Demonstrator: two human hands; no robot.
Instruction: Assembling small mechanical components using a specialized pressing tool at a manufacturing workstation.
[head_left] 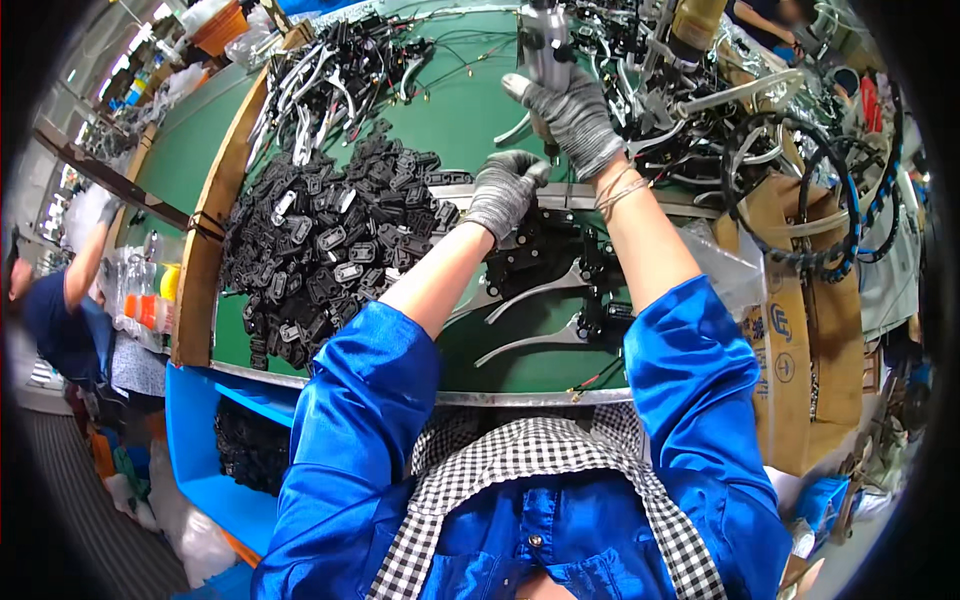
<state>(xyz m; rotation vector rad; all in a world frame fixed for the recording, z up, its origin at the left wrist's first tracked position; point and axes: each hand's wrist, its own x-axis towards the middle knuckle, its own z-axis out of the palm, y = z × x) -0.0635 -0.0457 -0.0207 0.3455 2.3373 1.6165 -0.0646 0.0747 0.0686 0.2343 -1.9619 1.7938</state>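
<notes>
Both my hands wear grey knit gloves. My right hand (572,115) is closed around the grey body of a hanging power screwdriver (546,45), which points down at the green bench. Just below it my left hand (505,190) is closed on a small black part, mostly hidden by the fingers, under the tool's tip. A large heap of small black plastic parts (335,245) lies to the left of my left hand. Black brake levers with silver blades (545,295) lie on the bench (470,120) under my forearms.
A tangle of levers and cables (340,75) sits at the back left, more levers and black cable coils (800,200) at the right. Cardboard boxes (790,350) stand at the right. Another person in blue (60,300) works at far left. A blue bin (215,450) hangs below the bench edge.
</notes>
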